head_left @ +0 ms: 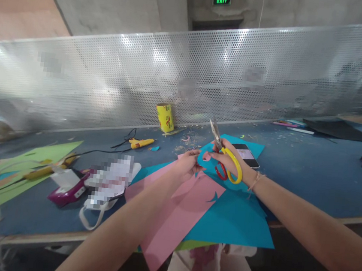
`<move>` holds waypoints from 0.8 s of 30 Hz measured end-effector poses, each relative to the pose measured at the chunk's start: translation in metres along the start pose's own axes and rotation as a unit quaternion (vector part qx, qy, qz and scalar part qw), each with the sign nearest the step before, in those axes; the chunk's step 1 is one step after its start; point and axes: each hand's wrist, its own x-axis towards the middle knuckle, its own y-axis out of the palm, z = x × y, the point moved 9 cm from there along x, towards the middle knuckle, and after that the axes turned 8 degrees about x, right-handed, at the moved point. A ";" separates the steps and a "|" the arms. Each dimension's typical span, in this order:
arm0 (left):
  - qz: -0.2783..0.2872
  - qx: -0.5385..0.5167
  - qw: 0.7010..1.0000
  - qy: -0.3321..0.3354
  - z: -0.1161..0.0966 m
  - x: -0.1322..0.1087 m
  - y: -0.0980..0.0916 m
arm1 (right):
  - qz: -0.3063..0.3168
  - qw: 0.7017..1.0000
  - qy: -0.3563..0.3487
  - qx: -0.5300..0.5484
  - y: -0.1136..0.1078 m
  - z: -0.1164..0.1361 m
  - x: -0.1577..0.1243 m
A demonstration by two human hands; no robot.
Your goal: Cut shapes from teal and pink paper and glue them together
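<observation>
My left hand [188, 164] pinches the left edge of a small curved blue paper cutout [209, 168], which has an opening in its middle. My right hand [228, 161] holds a pair of scissors [235, 169] with yellow and red handles, blades pointing up and away from the cutout. Its fingertips also touch the cutout's right side. Below both hands lies a pink paper sheet [172, 221], its corner hanging over the table edge, on top of larger blue paper [233, 220]. A thin blue scrap [215, 197] rests on the pink sheet.
A phone [246, 155] lies just beyond my right hand. On the blue table [309, 175] are a yellow can-like roll [165, 117], a yellow corded tool [141, 143], a purple power strip [68, 190] and green paper [59, 153]. A perforated metal panel [125, 82] runs along the back.
</observation>
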 end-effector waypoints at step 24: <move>-0.017 0.088 0.994 0.064 -0.016 -0.004 0.000 | -0.011 0.999 0.020 -0.049 -0.005 0.007 -0.004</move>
